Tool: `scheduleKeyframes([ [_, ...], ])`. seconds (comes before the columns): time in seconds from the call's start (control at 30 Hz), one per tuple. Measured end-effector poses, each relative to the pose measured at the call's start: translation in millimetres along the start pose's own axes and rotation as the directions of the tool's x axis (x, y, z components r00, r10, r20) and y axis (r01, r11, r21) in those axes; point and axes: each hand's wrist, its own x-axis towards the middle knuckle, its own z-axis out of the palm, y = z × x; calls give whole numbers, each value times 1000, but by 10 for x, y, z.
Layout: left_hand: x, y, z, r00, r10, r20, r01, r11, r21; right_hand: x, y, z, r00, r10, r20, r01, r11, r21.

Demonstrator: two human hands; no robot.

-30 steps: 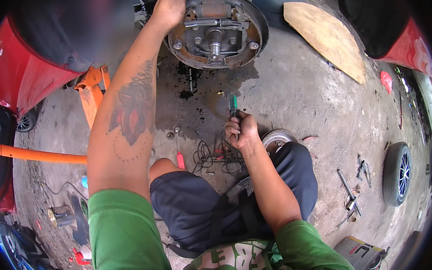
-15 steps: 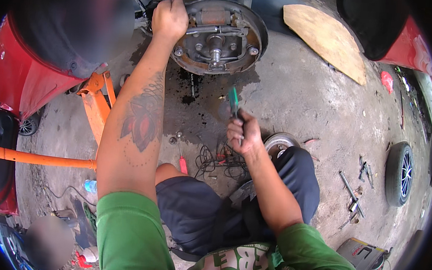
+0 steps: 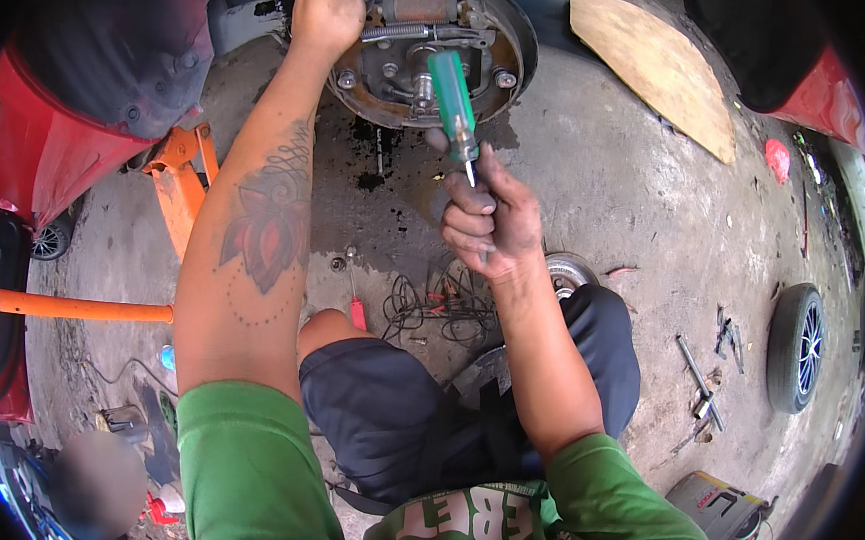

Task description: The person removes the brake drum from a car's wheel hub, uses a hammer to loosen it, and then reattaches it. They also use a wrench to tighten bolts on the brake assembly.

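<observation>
A rusty drum brake assembly [image 3: 397, 67], with springs, shoes and a central hub spindle, is mounted at the top middle. My left hand [image 3: 327, 10] is closed around the left rim of its backing plate; some fingertips are hidden at the picture's upper edge. Below the assembly, my right hand [image 3: 496, 219] grips a screwdriver by its metal shaft. The screwdriver's clear green handle [image 3: 452, 96] points up and stands in front of the brake's lower part in this view. The tip is hidden in the fingers.
An orange jack [image 3: 175, 187] with a long bar stands left, beside the red car body [image 3: 21, 131]. Black wire [image 3: 430, 305] and a red-handled tool [image 3: 357, 310] lie on the floor. To the right are a wooden board [image 3: 657, 75], a wheel [image 3: 796, 348] and loose tools [image 3: 702, 389].
My right hand has turned and moved slightly up, bringing the screwdriver's handle up in front of the brake. My left hand stays on the rim, and the view has shifted a little.
</observation>
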Motion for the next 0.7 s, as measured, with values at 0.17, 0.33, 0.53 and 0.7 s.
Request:
scheduleKeyframes([
  [0.17,-64,-41,71,980,174,-93,-183,978,-105,-227,196,-44,885,188,-425,-312,919,-243],
  [0.33,-612,-130,-237,888,278,-366,-282,958,46,-393,-17,-167,840,-488,-238,-82,320,-944],
  [0.53,-2743,-654,-1056,883,275,-381,-255,961,104,138,-1512,641,565,-289,773,367,-751,-549],
  [0.7,-6089,-1299,-2418,732,-614,-295,681,639,359,997,-2540,619,711,-537,453,-123,-730,-672],
])
